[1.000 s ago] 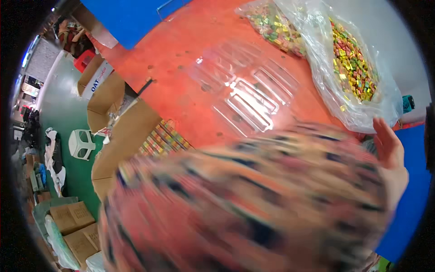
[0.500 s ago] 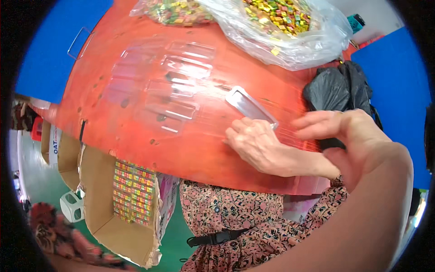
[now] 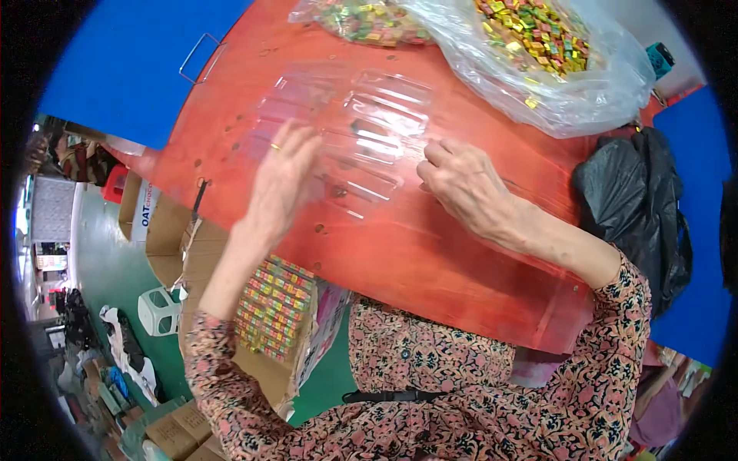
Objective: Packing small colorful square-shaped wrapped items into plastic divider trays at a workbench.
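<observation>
pretty clearly a packing workshop, plastic trays [image 3: 388, 127] between left hand [image 3: 284, 173] and right hand [image 3: 465, 184], huge bag [image 3: 526, 106] of shiny wrapped pieces [image 3: 542, 38] beyond the right, open cardboard box [image 3: 261, 373] below the left

left hand [image 3: 284, 173]: back up, fingers [image 3: 301, 144] pointing forward (slightly blurred) | right hand [image 3: 465, 184]: knuckles up, fingers curled | forearms [image 3: 242, 257]: angled inward

My left hand [image 3: 282, 180], slightly blurred, is over the red table [image 3: 461, 269] at the left of the clear plastic trays [image 3: 388, 123], and my right hand [image 3: 465, 183] curls its fingers just right of them. Beyond lies an open plastic bag [image 3: 561, 117] of shiny little pieces [image 3: 542, 38], with a black bag [image 3: 630, 192] off to my right
</observation>
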### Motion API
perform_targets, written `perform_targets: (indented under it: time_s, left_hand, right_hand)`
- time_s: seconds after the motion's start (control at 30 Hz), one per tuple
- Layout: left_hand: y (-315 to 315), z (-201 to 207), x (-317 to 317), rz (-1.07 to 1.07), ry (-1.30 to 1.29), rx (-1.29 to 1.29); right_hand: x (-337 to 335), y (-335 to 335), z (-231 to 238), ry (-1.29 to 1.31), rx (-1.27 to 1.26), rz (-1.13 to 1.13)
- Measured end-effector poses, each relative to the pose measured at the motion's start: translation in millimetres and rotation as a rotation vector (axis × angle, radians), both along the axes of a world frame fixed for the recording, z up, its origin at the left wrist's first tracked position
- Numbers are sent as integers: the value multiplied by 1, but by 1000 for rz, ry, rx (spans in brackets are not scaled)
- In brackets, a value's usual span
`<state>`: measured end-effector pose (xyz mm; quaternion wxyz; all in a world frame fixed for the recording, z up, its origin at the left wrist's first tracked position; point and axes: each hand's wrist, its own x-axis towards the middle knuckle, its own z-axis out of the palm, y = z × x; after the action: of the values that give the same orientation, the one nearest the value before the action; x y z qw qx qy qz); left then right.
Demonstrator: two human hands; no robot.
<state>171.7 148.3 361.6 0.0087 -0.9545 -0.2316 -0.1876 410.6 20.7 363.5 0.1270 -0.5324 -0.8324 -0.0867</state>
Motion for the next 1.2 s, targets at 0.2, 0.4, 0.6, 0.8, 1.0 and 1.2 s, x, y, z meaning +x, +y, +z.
perform_targets:
  time_s: [0.2,0.4,0.6,0.8,1.0,1.2]
  left_hand:
    - [-28,-39,22,36,39,-110]
    - [-19,-59,36,64,102,-220]
    - [-19,-65,39,73,65,-276]
    - [-14,-68,42,44,56,-245]
    - [-16,-56,35,92,6,-290]
    - [5,-34,10,254,-87,-150]
  right_hand:
    - [-21,8,-17,-225,-150,18]
    - [-36,9,-34,-137,-190,31]
    - [-29,18,-35,-57,-203,20]
    - [8,64,-34,130,72,-225]
    - [18,96,-49,112,-13,-248]
    - [-2,121,-25,97,72,-145]
